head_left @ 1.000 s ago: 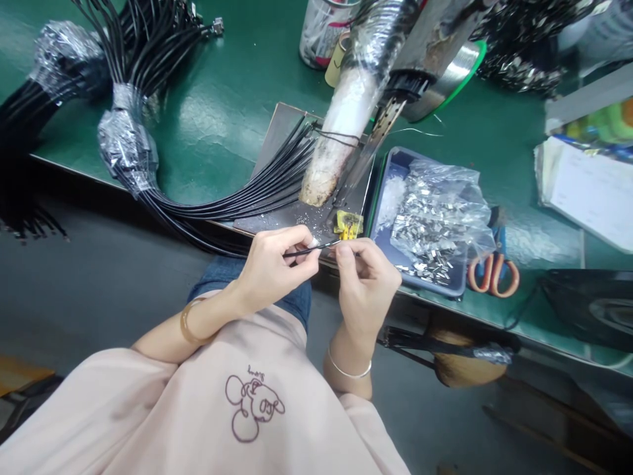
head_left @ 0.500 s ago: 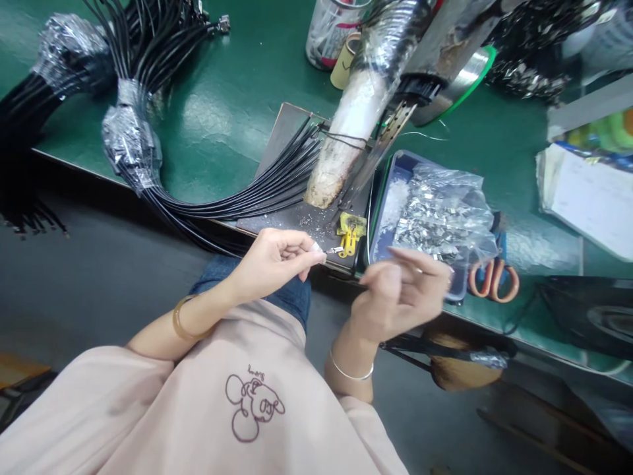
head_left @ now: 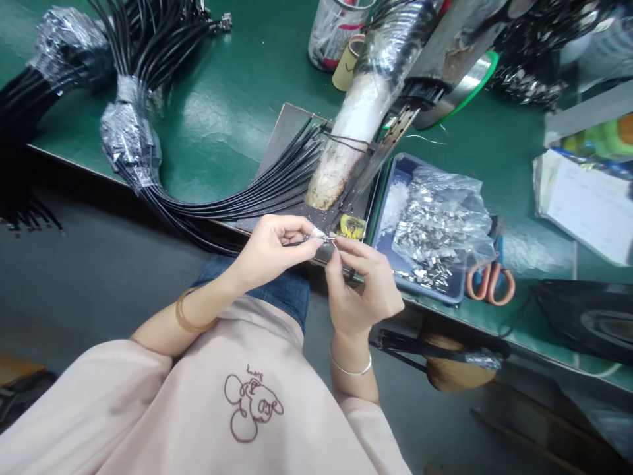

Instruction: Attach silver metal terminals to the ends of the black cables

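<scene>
Above the table's front edge, my left hand [head_left: 274, 249] pinches a small metal connector [head_left: 327, 239] between thumb and forefinger. A white wrap covers one of its fingertips. My right hand [head_left: 364, 274] meets it from the other side, fingertips closed on a thin silvery piece [head_left: 335, 245] touching or almost touching the connector; its exact shape is too small to make out. Just behind the fingertips lies a yellow tool [head_left: 353, 227], partly hidden. To the right, a blue tray [head_left: 384, 254] holds a clear plastic bag [head_left: 445, 198] and many small metal pieces [head_left: 430, 274].
A bundle of black cables [head_left: 217, 206] lies across a dark board [head_left: 284, 132] to the left. A white-tipped, wrapped tube [head_left: 346, 145] slants down overhead of the board. Orange-handled scissors [head_left: 489, 282], papers [head_left: 588, 204] and a wire spool [head_left: 459, 92] stand or lie to the right.
My right hand has moved left from beside the tray to my left hand's fingertips, now with a thin piece in its pinch. My left hand has risen slightly, keeping the connector.
</scene>
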`<state>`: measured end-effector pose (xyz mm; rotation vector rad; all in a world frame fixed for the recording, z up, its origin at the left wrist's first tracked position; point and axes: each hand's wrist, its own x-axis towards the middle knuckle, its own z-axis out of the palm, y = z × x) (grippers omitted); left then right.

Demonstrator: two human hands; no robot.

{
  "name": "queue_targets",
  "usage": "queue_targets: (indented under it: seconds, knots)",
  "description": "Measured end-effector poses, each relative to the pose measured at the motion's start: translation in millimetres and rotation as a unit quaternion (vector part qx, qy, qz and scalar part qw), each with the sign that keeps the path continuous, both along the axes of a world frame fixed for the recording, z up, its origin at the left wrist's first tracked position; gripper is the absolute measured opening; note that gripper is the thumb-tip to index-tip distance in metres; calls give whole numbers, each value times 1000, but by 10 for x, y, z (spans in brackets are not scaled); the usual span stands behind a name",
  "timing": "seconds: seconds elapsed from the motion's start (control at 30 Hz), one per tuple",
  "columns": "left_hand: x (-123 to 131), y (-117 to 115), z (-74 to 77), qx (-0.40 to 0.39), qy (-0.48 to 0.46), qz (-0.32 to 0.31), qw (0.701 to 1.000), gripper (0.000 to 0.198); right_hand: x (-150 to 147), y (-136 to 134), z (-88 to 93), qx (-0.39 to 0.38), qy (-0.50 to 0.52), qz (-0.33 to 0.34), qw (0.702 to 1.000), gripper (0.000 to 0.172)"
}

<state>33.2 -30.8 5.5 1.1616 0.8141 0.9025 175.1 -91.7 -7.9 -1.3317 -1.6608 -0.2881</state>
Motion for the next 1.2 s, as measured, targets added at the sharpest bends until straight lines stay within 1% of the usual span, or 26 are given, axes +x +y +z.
queue_targets:
  seconds: [0.17,0.33,0.6,0.8,0.93,1.03,1.1,1.17,1.2]
  knots:
    - [16,45,-11,25,18,8,999,11,-13,58,8,-3,21,4,1000,18]
    - [30,61,-12,23,32,15,999,11,4,84,2,-19,35,16,999,17]
    - [33,73,29,22,33,15,999,12,-12,98,53,-15,27,9,999,19]
    - [13,66,38,10,39,-13,999,13,5,24,32,-38,30,22,999,19]
    - [13,50,22,23,56,-18,998,14,7,14,33,-46,41,22,998,19]
    - [17,27,36,39,71,-25,996,14,18,-14,30,-53,76,37,995,17]
    - [7,1,51,54,87,-42,994,14,63,-67,15,-61,115,35,991,15]
    - [-23,-33,54,89,113,-77,987,17,153,-136,0,-27,148,11,988,8]
    - [-48,-51,45,115,132,-105,979,19,210,-169,-1,-18,155,-8,988,6]
